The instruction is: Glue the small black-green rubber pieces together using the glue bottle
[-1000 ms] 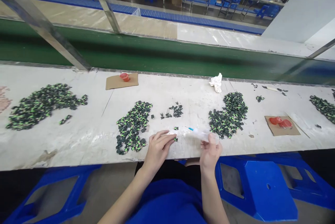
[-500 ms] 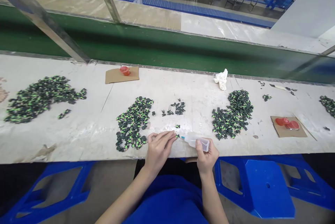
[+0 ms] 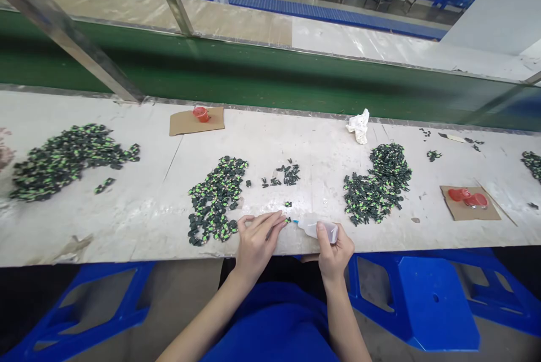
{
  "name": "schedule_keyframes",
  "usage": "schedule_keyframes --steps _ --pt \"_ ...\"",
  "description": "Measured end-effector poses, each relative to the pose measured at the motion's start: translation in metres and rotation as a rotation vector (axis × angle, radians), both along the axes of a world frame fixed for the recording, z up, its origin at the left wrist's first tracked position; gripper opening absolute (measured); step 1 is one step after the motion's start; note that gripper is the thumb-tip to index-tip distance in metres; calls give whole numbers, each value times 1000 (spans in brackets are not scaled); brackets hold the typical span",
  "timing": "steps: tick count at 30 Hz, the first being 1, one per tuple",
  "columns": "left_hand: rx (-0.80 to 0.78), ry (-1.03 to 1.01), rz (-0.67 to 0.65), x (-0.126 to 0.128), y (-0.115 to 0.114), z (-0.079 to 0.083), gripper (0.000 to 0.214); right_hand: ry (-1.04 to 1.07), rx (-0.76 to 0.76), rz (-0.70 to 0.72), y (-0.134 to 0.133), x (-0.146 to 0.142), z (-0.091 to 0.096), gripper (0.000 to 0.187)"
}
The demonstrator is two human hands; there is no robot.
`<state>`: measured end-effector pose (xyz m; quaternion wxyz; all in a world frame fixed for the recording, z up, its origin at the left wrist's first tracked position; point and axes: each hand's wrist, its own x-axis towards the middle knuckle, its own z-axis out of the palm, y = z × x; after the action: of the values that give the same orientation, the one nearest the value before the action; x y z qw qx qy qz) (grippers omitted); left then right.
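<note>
My right hand (image 3: pixel 336 252) is closed around a translucent squeeze bottle (image 3: pixel 313 225) with a thin blue nozzle tip, tilted toward the left. Just off that tip is a small black-and-green part (image 3: pixel 288 220), pinched at the fingertips of my left hand (image 3: pixel 260 241). Another such piece (image 3: pixel 288 204) lies on the table slightly beyond. Left of my left hand spreads a pile of black-and-green parts (image 3: pixel 215 195). Several small black pieces (image 3: pixel 291 173) are scattered farther back in the middle. Fine detail on the pinched part is too small to make out.
A second pile (image 3: pixel 376 187) sits to the right and a larger one (image 3: pixel 63 159) at far left. Red cups stand on cardboard pieces (image 3: pixel 180 124), (image 3: pixel 471 212). Crumpled white tissue (image 3: pixel 359 126) lies near the green wall (image 3: pixel 270 77). A blue stool (image 3: pixel 439 305) is at lower right.
Both hands, the bottle and the small part hold nearly the same positions. The view has shifted very slightly.
</note>
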<state>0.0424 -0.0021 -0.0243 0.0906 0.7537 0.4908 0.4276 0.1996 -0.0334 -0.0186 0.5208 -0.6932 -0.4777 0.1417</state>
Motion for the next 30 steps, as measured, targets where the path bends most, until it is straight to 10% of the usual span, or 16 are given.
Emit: schedule_keyframes --steps 30 --pt "-7 -30 6 0 0 -2 12 357 92 -182 4 5 3 34"
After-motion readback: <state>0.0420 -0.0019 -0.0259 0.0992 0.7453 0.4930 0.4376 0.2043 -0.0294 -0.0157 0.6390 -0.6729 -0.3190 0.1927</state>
